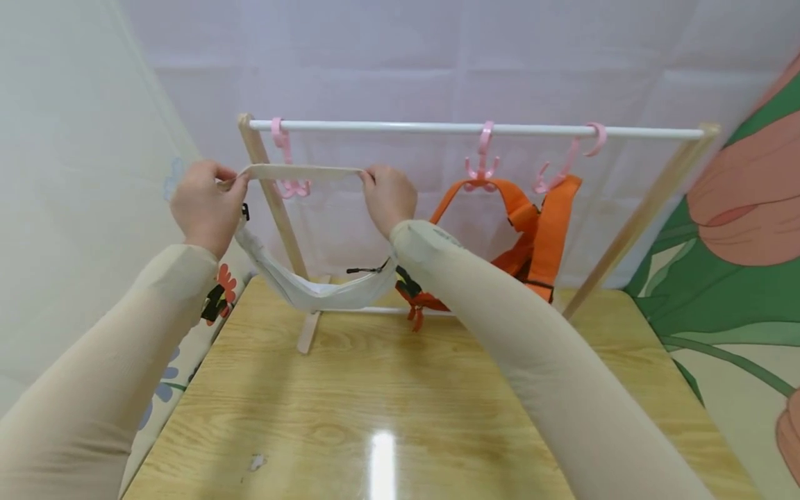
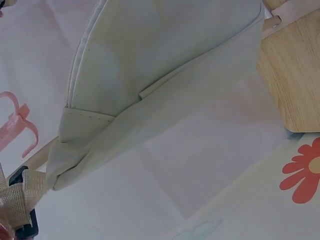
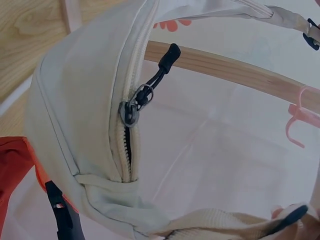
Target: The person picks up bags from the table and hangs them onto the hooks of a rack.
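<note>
A cream waist bag [image 1: 337, 295] hangs by its strap [image 1: 303, 172] between my two hands. My left hand [image 1: 209, 205] pinches the strap's left end between thumb and fingers, with a black buckle [image 2: 30, 220] just below. With thumb and fingers, my right hand [image 1: 390, 198] pinches the other end. The strap is stretched nearly level, and the bag sags in a curve beneath it. In the right wrist view, a black zipper pull [image 3: 170, 57] sticks out and the zip is parted a little beside it. A pink hook [image 1: 294, 187] hangs behind the strap, close to my left hand.
A white rail [image 1: 387, 127] on wooden posts spans the table [image 1: 350, 389]. An orange bag [image 1: 544, 236] with wide straps hangs from a pink hook [image 1: 482, 167], partly behind my right arm. Another pink hook [image 1: 556, 177] tilts beside it. A flowered cloth covers the right wall.
</note>
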Tool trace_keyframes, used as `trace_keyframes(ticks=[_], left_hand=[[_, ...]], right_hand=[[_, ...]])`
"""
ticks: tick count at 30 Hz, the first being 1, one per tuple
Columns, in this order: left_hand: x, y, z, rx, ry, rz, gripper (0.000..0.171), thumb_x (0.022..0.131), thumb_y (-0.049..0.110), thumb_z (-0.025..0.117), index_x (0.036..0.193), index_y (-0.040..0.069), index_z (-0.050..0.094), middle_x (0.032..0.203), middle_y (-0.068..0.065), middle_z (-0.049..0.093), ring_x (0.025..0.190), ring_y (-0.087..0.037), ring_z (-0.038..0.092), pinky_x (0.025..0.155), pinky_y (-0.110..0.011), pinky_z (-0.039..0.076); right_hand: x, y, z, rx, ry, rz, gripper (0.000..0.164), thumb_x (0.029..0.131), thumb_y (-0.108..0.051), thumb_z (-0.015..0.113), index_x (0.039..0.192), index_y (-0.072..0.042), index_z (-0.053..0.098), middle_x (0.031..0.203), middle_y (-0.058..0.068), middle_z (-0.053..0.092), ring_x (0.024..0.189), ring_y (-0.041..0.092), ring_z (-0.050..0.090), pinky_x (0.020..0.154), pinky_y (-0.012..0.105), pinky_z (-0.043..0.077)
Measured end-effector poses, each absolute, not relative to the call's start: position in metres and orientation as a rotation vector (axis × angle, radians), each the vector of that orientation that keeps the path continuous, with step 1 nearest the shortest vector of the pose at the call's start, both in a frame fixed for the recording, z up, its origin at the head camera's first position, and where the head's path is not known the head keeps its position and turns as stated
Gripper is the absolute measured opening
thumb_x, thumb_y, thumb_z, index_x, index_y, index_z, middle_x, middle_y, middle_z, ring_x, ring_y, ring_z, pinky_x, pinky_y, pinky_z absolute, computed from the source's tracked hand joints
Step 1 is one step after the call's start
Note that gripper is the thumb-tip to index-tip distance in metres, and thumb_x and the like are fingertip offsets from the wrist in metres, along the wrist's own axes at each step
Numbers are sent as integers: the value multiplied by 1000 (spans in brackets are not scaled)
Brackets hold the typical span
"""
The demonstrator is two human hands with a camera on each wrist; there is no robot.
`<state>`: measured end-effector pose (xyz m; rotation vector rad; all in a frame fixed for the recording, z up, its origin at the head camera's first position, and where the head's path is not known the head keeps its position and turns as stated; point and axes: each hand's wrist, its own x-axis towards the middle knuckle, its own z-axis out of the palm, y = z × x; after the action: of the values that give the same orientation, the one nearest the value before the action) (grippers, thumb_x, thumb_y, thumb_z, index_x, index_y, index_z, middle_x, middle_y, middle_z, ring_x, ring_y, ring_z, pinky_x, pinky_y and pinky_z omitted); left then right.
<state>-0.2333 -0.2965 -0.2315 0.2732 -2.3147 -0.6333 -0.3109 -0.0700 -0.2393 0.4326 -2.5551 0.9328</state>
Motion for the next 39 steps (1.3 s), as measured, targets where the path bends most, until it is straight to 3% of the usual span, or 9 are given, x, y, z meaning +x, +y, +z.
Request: trace_keyframes(ticks=[8,13,17,28,39], left_hand=[[-236,-297,-233,253,-2310,-615,33,100,28,59,104,-5,66,108,-24,68,100,-38,65,74,-39,39],[-234,-296,-236,166,-2317,-540,31,102,26,60,112,-3,65,109,-24,67,98,-39,66,73,-44,42],[-233,-295,-241,27,-2304,-446,30,100,23,64,116,-1,68,101,-22,64,85,-39,63,65,-44,40],[-239,-296,-243,-206,-2141,-260,29,97,21,67,99,-7,61,88,-25,61,66,-41,60,52,-50,44],[-242,-292,-241,-149,-2167,-177,21,101,12,59,106,-9,60,91,-26,65,60,-38,55,49,-42,38]], right_hand=[[-312,-70,-241,437,-2556,969,31,105,-29,53,114,-9,76,100,6,76,87,19,68,80,33,53],[-313,-69,-237,420,-2534,962,32,106,-29,52,115,-9,75,106,6,76,90,19,70,80,33,54],[-315,-67,-234,404,-2527,960,32,106,-30,52,114,-9,76,107,5,76,92,18,71,80,33,54],[-317,-65,-231,380,-2513,966,31,106,-29,53,118,-9,72,108,6,76,87,20,70,78,35,53],[-315,-73,-233,415,-2521,1030,22,105,-25,54,114,-8,64,92,9,74,75,22,63,72,37,49]])
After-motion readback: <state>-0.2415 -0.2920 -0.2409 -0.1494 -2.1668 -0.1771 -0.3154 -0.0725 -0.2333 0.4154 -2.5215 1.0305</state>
